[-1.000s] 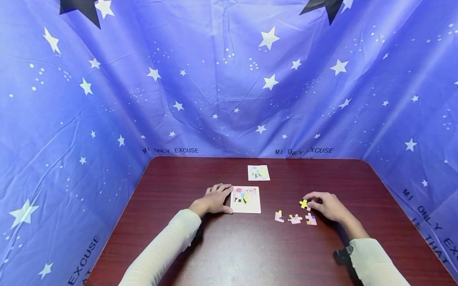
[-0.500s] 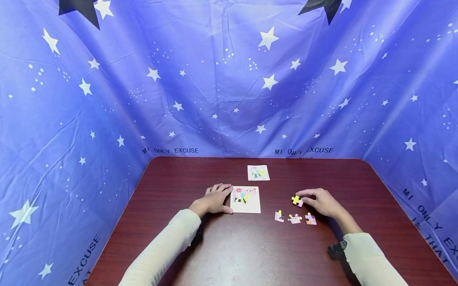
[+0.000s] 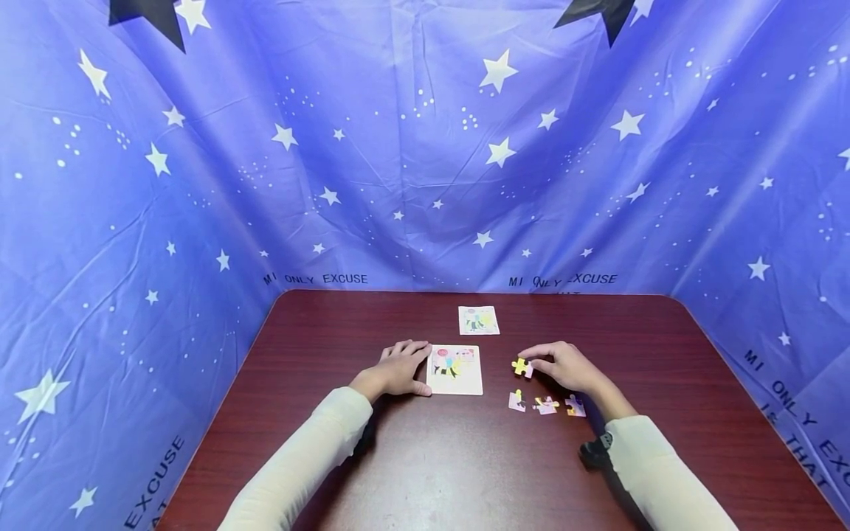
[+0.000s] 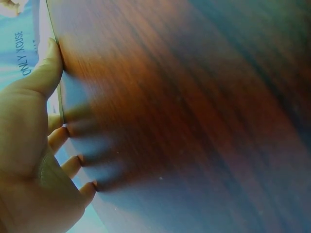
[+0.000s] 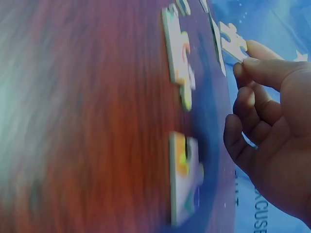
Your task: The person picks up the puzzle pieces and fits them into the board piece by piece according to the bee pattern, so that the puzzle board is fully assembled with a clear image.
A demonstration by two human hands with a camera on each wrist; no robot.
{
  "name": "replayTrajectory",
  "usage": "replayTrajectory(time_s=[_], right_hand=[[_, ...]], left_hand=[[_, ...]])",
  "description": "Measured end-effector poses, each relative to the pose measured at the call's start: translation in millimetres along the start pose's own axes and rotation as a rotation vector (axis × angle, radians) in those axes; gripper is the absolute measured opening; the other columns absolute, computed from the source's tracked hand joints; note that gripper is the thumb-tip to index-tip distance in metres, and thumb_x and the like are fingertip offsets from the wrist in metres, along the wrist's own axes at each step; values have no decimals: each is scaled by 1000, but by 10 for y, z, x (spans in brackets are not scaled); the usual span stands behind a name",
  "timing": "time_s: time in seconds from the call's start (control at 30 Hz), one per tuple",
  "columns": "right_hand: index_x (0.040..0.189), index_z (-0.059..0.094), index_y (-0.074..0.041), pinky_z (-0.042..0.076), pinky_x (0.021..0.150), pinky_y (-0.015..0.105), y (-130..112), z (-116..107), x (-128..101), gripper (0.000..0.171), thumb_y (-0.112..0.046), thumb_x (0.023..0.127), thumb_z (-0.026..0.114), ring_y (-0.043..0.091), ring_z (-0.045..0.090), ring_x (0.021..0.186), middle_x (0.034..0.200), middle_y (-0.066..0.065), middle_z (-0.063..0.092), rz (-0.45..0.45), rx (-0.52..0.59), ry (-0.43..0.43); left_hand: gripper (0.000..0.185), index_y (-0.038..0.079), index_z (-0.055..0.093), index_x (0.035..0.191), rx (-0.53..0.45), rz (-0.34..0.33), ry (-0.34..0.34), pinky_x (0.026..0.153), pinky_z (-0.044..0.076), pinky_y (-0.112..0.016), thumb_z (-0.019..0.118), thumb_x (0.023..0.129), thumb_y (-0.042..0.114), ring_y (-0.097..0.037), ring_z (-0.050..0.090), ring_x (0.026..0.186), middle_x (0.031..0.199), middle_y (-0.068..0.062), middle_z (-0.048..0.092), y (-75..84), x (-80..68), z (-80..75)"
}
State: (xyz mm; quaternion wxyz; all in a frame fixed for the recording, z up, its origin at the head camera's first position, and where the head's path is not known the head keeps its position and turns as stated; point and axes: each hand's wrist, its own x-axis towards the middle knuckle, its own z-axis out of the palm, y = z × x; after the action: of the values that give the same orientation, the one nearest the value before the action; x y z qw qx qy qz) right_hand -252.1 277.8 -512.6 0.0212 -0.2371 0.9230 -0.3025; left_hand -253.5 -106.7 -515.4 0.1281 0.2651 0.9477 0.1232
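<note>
Head view: right hand pinching yellow puzzle piece above the table, puzzle board just left of the pinch — left hand flat, steadying board; likely next: lining up, pressing in.

Yellow puzzle piece pinched in right hand, above table, right of puzzle board.

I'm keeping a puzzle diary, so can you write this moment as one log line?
right hand: pinches yellow puzzle piece | left hand: rests beside puzzle board | three loose pieces on table
</note>
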Motion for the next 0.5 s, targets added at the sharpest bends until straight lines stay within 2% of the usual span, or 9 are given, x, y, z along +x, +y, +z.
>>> replayTrajectory(time_s=[0.1, 0.3, 0.5], right_hand=[[116, 78, -19, 54, 87, 36, -66, 45, 74, 23, -14, 97, 68, 8, 62, 93, 112, 0, 78, 17, 25, -19], [117, 79, -18, 55, 94, 44, -128, 129, 191, 23, -14, 98, 66, 20, 70, 110, 114, 1, 78, 2, 52, -32], [116, 79, -17, 55, 92, 44, -204, 189, 283, 23, -14, 98, 65, 14, 68, 103, 114, 4, 78, -18, 50, -25]], left_hand=[[98, 10, 35, 159, 23, -1, -9, 115, 29, -64, 75, 84, 56, -41, 29, 151, 165, -9, 34, 11, -6, -27], [97, 10, 35, 159, 41, 1, -15, 114, 31, -63, 75, 84, 57, -40, 30, 151, 165, -8, 34, 19, -19, -47], [98, 11, 33, 160, 35, 1, -20, 114, 30, -63, 73, 84, 59, -40, 29, 152, 165, -6, 33, 17, -23, -52]])
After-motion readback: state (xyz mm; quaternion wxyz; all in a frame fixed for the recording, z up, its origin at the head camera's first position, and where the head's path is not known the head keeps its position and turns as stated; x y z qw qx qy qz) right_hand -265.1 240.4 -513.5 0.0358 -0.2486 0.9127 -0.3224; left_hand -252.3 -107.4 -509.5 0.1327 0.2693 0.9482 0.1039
